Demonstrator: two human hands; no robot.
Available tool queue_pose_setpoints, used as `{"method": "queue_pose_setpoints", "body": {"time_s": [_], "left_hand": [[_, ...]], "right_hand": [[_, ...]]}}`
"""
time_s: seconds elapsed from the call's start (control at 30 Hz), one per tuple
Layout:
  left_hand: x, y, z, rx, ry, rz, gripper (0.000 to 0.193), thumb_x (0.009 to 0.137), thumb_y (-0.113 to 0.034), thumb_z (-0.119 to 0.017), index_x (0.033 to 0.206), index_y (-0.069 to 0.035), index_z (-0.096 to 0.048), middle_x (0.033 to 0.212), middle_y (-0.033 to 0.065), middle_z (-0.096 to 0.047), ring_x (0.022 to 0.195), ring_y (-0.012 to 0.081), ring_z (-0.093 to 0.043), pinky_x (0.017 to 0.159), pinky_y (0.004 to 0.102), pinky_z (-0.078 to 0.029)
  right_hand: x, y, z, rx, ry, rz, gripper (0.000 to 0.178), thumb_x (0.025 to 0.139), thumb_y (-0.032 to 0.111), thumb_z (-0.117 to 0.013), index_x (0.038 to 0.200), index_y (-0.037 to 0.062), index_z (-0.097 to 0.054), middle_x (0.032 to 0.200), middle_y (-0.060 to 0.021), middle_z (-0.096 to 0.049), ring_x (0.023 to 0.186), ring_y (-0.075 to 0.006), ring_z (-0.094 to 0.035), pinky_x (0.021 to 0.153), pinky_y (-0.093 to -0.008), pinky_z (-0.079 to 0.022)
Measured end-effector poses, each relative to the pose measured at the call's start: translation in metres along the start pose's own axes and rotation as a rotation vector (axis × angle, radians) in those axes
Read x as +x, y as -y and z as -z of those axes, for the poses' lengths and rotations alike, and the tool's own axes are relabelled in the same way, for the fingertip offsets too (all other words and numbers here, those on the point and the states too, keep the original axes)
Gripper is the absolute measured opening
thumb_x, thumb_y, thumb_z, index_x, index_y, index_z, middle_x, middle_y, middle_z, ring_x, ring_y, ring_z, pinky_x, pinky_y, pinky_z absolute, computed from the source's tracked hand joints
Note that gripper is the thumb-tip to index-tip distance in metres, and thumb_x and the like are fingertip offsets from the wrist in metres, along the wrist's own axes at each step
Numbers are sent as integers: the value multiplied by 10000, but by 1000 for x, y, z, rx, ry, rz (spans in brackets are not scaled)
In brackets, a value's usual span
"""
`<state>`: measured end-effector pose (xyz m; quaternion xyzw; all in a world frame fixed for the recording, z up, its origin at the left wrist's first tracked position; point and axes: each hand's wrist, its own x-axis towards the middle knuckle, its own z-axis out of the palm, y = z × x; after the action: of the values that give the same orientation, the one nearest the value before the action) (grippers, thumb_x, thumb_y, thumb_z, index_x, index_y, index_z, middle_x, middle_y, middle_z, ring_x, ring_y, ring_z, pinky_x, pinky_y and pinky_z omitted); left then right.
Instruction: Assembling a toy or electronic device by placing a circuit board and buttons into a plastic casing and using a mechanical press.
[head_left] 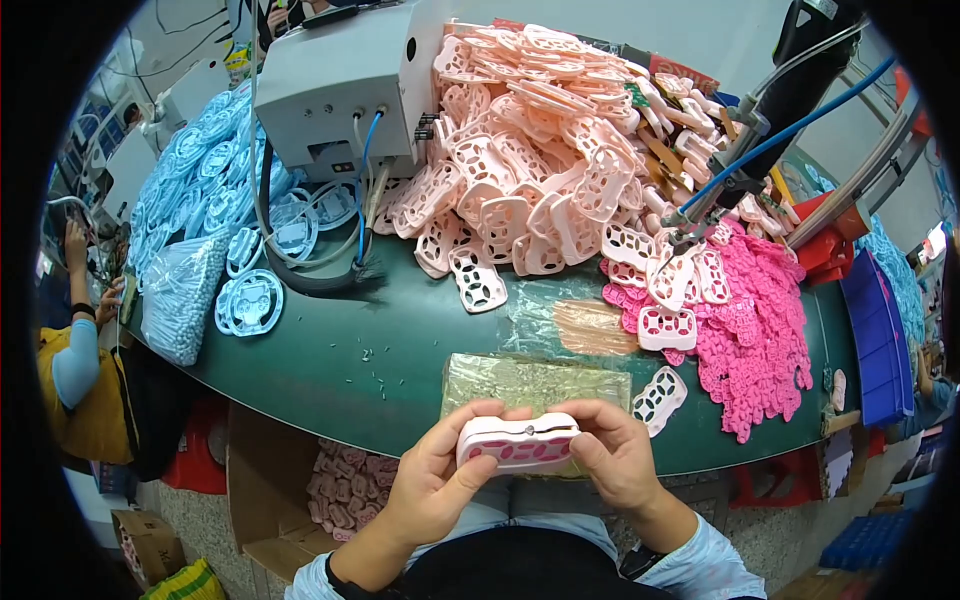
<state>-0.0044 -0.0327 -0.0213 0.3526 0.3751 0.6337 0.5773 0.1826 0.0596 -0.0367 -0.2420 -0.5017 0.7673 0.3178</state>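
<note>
Both hands grip a small oblong plastic case [517,452], pale pink with deep pink panels showing through its cutouts. My left hand [428,482] is closed round its left end, thumb on the near face. Closed on the right end is my right hand [622,466], its thumb pressing near the top edge. A dark gap and a small metal-looking part show along the case's upper side. Beneath and beyond the hands lies a yellowish film-wrapped block [535,383] at the table's front edge. One loose pale cutout cover [659,401] rests just right of it.
The green table [420,375] bears a tall heap of pale pink covers [540,150], a pile of bright pink pieces [755,335] and blue round parts [253,302]. A grey machine [340,85] stands behind; a tool arm [740,165] hangs at right. A co-worker [75,365] is at left.
</note>
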Motion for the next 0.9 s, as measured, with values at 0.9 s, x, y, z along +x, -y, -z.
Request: {"method": "queue_pose_setpoints", "body": {"time_s": [0.9], "left_hand": [[15,12,-5,946,150,-177,876,737,16,-702,1481,0,-240,1158,243,-615,973,401,-635,834,400,-508]], "right_hand": [[18,7,4,-543,200,328,364,768,139,-781,1102,41,-674,1003,-92,-645,909,-243,-604,822,-336,-464]]}}
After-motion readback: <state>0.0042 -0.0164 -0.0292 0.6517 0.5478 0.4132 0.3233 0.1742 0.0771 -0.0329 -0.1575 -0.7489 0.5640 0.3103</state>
